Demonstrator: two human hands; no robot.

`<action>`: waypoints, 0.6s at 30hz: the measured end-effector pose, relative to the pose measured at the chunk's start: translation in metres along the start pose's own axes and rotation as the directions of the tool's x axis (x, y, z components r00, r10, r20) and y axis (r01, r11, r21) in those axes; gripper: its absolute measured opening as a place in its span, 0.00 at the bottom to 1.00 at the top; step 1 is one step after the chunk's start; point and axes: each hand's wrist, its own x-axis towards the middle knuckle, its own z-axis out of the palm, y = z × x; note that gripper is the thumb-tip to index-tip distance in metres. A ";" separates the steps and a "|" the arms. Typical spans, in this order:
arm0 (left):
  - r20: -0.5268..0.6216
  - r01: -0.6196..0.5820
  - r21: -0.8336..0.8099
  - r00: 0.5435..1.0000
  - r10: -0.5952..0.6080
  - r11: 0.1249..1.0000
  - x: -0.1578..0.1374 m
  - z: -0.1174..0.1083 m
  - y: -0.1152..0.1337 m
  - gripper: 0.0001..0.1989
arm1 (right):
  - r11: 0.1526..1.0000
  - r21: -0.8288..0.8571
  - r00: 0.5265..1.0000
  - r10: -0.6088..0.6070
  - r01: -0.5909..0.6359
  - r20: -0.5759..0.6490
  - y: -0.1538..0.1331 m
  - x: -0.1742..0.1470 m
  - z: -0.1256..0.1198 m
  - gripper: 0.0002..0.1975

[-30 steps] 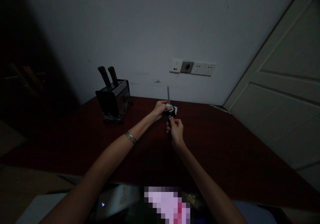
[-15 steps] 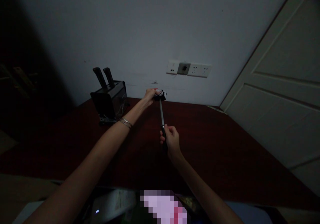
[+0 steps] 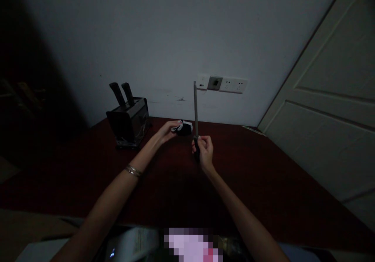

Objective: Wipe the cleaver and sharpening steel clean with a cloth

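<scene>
In my right hand is a sharpening steel, gripped by its black handle. Its thin grey rod points upward, fully exposed, with the tip in front of the wall sockets. My left hand pinches a folded black and white cloth just left of the rod, apart from it. A knife block stands to the left of my left hand, and two black-handled knives stick up from it.
Both arms reach over a dark red-brown table. Behind it rises a pale wall with a row of sockets. A white panelled door is at the right. Below the table's front edge lies a blurred pale object.
My left hand with the cloth has come off the rod's end, moving down and left. The steel has swung more upright, and my right hand has risen slightly.
</scene>
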 end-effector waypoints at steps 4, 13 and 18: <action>0.231 0.046 -0.017 0.972 -0.041 0.999 -0.030 0.015 -0.026 0.15 | 0.989 -0.110 0.995 -0.100 0.101 0.017 0.011 0.008 -0.005 0.11; 0.011 -0.108 -0.017 0.994 0.108 0.994 -0.057 0.040 -0.044 0.18 | 0.924 -0.314 0.974 -0.225 0.219 0.018 0.024 -0.002 -0.010 0.08; -0.031 -0.069 0.036 0.997 0.070 0.997 -0.057 0.043 -0.042 0.15 | 0.899 -0.368 0.971 -0.236 0.236 0.045 0.017 -0.012 -0.010 0.08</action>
